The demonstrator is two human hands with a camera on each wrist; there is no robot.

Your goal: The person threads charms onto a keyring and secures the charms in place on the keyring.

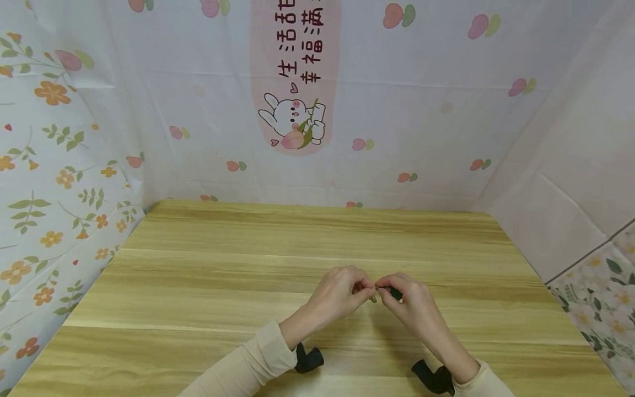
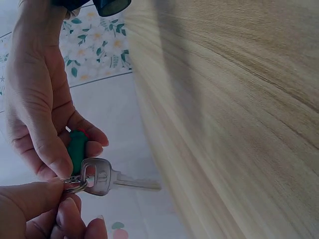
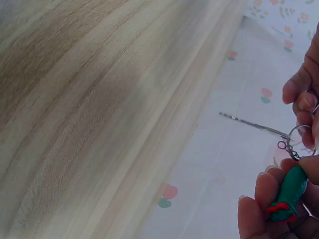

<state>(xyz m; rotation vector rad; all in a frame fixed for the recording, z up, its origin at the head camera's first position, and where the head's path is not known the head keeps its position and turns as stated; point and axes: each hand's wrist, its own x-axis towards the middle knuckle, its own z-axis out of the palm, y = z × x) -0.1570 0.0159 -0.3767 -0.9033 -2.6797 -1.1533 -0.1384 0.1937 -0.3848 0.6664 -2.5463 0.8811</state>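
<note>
Over the table, both hands meet at a small key ring [image 2: 75, 187] with one silver key [image 2: 102, 177] on it. My left hand [image 1: 342, 289] pinches the ring between thumb and forefinger. From the ring the key hangs free, its blade pointing away from the fingers. A short chain [image 3: 288, 148] joins the ring to a green keychain charm [image 3: 290, 193] with a red trim at one end. My right hand [image 1: 414, 303] holds the charm, with its thumb and forefinger close by the ring and chain. The fingertips hide part of the ring.
Below the hands lies a wood-grain table [image 1: 223, 286]. Black wrist-camera mounts [image 1: 310, 359] sit under both wrists. A white printed cloth [image 1: 198, 110] hangs behind the table, and a floral cloth [image 1: 54, 193] covers the left side.
</note>
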